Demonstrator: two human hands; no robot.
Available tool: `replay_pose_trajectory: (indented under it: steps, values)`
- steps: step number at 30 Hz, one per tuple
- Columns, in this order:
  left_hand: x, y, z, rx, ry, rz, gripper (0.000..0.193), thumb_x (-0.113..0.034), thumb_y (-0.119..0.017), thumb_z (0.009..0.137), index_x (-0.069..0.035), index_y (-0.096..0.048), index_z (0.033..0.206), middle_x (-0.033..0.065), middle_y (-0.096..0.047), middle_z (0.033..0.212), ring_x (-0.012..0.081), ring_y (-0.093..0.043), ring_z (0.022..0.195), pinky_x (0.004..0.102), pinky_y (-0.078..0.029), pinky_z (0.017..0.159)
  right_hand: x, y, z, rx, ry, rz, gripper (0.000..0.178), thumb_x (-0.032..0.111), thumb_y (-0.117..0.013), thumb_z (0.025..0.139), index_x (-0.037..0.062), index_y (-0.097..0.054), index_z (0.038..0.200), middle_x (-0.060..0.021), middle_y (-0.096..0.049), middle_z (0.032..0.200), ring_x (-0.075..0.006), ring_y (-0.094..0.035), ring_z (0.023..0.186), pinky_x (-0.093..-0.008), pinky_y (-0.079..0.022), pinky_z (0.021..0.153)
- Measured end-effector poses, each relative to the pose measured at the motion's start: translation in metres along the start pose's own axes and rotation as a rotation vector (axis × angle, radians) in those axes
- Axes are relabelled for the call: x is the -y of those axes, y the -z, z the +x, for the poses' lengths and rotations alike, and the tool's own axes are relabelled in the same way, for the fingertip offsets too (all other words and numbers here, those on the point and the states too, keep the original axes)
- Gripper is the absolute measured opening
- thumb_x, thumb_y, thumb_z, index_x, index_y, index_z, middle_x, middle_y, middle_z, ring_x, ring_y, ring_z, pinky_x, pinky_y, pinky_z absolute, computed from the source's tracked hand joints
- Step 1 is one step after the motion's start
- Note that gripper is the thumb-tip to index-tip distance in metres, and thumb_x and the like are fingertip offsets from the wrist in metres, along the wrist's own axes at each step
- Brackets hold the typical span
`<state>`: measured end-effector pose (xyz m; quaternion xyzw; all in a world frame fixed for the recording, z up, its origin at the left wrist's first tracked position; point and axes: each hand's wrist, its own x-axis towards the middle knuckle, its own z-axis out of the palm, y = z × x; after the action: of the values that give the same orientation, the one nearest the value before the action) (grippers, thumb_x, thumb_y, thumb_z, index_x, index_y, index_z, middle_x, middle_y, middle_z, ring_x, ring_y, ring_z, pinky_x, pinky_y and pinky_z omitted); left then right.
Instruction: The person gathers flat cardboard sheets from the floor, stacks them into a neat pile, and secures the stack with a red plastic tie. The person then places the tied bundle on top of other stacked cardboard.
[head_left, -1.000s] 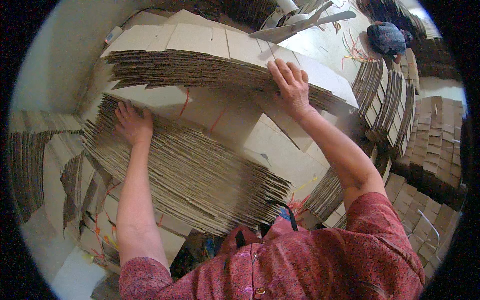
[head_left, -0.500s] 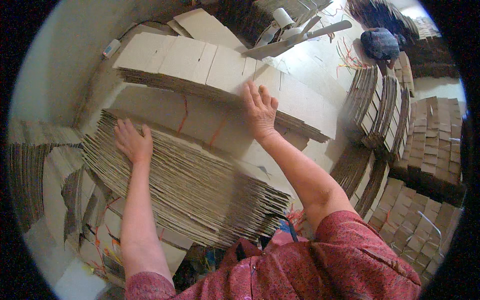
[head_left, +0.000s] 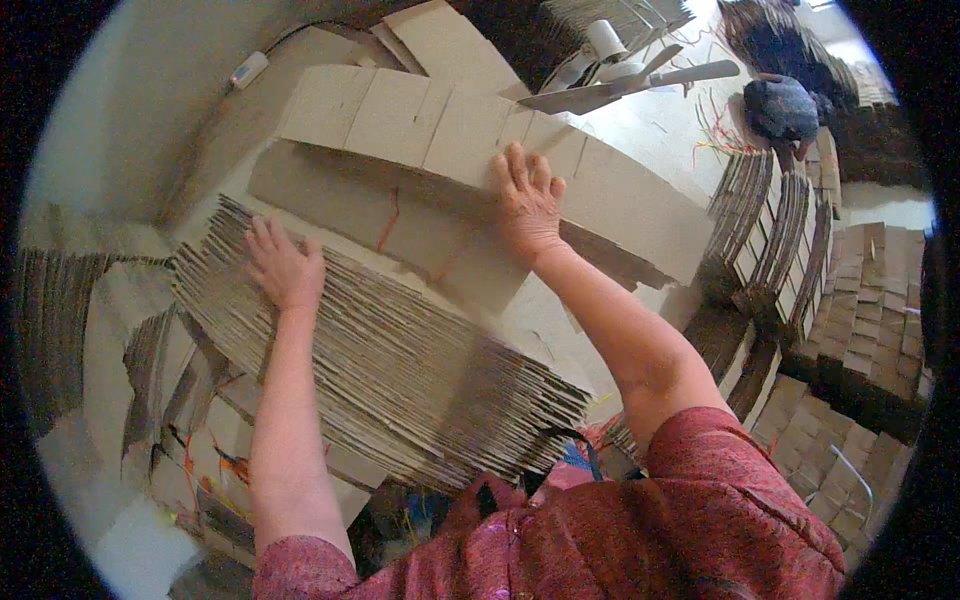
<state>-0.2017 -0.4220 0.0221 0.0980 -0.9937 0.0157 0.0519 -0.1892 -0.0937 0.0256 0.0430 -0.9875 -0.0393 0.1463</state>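
The pale, light-coloured floor (head_left: 650, 125) carries everything here. Directly on it, close to the person, sits a thick fanned stack of flattened brown corrugated cardboard sheets (head_left: 400, 370), its ribbed edges facing up. Behind it lies a long row of flat brown cardboard box blanks (head_left: 430, 125), stretching toward the right. To the right stand several bundles of brown cardboard pieces set on edge (head_left: 775, 225), and beyond them squat piles of small folded brown cartons (head_left: 870, 300). Farther back, a white fan with grey blades (head_left: 625, 75) lies on the floor, near a dark blue-grey cloth bundle (head_left: 780, 108) and loose orange strings (head_left: 715, 135).
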Motion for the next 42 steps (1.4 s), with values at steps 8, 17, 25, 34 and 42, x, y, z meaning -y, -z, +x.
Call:
replay_pose_trajectory:
  steps: [8, 17, 25, 34, 42]
  values:
    - [-0.002, 0.003, 0.000, -0.024, -0.011, -0.038, 0.062, -0.035, -0.051, 0.082, -0.005, -0.033, 0.134, 0.0152, -0.024, 0.144, 0.0325, -0.018, 0.134, 0.0561, -0.019, 0.103, -0.014, 0.020, 0.000, 0.160, 0.047, -0.023, 0.078, 0.020, -0.070, 0.065, 0.0142, -0.033, 0.133, -0.0107, -0.023, 0.143, -0.0348, -0.019, 0.131, -0.0580, -0.021, 0.097]
    - [0.005, 0.005, 0.001, 0.014, 0.027, -0.055, 0.064, -0.041, -0.049, 0.083, -0.006, -0.033, 0.134, 0.0127, -0.021, 0.146, 0.0310, -0.015, 0.136, 0.0570, -0.014, 0.104, 0.042, 0.049, -0.016, 0.318, 0.229, 0.758, 0.063, 0.026, -0.067, 0.074, 0.0057, -0.042, 0.127, -0.0171, -0.037, 0.136, -0.0342, -0.033, 0.126, -0.0446, -0.028, 0.103]
    - [0.031, 0.025, -0.009, -0.042, 0.003, -0.336, 0.066, -0.035, -0.054, 0.083, -0.006, -0.027, 0.136, 0.0148, -0.016, 0.147, 0.0350, -0.014, 0.135, 0.0541, -0.013, 0.106, 0.135, 0.062, -0.035, 0.970, -0.102, 1.243, 0.082, 0.041, -0.072, 0.073, 0.0003, -0.034, 0.133, -0.0170, -0.051, 0.123, -0.0236, -0.049, 0.113, -0.0332, -0.038, 0.095]
    - [0.119, 0.039, -0.224, 0.296, 1.068, -1.424, 0.070, -0.043, -0.050, 0.089, -0.006, -0.021, 0.140, 0.0115, -0.023, 0.144, 0.0255, -0.025, 0.130, 0.0397, -0.028, 0.103, 0.112, 0.002, -0.038, 1.093, -0.172, 1.190, 0.069, 0.048, -0.068, 0.072, 0.0021, -0.050, 0.121, -0.0138, -0.061, 0.106, -0.0239, -0.057, 0.097, -0.0340, -0.045, 0.084]
    - [0.057, 0.026, -0.213, 0.423, 1.038, -1.739, 0.073, -0.033, -0.063, 0.081, -0.006, -0.026, 0.138, 0.0107, -0.046, 0.127, 0.0228, -0.045, 0.113, 0.0367, -0.038, 0.094, 0.110, 0.035, -0.048, 1.199, -0.420, 1.468, 0.062, 0.043, -0.057, 0.085, 0.0003, -0.042, 0.128, -0.0078, -0.056, 0.115, -0.0185, -0.052, 0.103, -0.0316, -0.039, 0.091]
